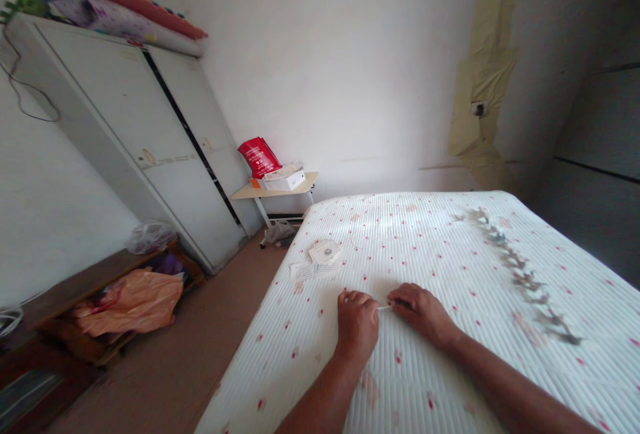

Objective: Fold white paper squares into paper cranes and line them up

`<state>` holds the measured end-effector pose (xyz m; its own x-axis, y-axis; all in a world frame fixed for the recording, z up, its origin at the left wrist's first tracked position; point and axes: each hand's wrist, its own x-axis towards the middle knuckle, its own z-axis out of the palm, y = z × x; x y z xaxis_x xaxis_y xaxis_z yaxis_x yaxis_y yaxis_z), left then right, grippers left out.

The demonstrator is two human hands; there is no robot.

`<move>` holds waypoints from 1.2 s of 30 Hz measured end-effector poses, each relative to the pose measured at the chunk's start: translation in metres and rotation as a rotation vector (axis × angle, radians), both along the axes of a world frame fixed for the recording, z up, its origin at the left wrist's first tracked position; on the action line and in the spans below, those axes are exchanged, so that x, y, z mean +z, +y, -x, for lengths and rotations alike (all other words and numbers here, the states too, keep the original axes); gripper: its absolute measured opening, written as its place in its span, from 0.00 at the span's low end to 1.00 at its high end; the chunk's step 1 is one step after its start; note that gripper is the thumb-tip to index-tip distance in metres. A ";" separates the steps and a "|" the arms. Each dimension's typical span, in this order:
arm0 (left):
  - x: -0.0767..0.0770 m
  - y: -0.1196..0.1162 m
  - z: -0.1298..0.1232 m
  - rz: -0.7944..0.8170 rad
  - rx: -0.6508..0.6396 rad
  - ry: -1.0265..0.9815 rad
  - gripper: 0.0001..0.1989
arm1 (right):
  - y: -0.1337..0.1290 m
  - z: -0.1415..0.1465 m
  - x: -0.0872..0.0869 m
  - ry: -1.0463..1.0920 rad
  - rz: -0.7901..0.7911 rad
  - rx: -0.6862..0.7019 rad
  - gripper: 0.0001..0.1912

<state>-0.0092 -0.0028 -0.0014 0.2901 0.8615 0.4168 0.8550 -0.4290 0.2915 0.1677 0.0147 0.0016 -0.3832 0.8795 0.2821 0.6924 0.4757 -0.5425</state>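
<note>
Fingers: both hands pinch the ends of one thin white strip (385,307). The left hand (357,326) is curled into a loose fist with its fingertips closed on the strip. The right hand (423,313) lies flatter, and its fingertips are closed on the other end.

Strip: it sits between the two hands, just above the bed (450,274), near the bed's left edge. It is too small to tell what it is made of.

How to do it well: I think small, slow pulls are best. The strip looks thin and could tear or slip. Keeping both hands low on the bed should keep it steady.

Bed: soft white cover with thin ridges in rows and little red dots. A grey leafy pattern (520,277) runs across its right side.

Papers: a small flat white packet (325,251) and a folded paper (313,270) lie on the bed, a bit beyond the hands.

Table: a small table (273,191) with a pale top stands by the wall. It holds a shiny red bag (259,157) and a white box (285,181).

Cupboard: a tall, smooth, grey cupboard (165,154) stands on the left, with rolled bright mats (125,11) on top.

Bench: a low brown wooden bench (80,284) holds a crinkly orange bag (133,301).
</note>
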 end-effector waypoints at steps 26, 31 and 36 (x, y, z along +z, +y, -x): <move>-0.009 0.010 0.008 0.147 -0.056 -0.493 0.10 | -0.004 0.007 -0.003 0.642 0.392 -0.007 0.14; -0.005 0.011 0.009 0.197 -0.081 -0.485 0.10 | -0.006 0.006 0.001 0.646 0.428 0.006 0.15; -0.005 0.011 0.009 0.212 -0.082 -0.492 0.10 | -0.007 0.006 0.001 0.651 0.412 0.023 0.15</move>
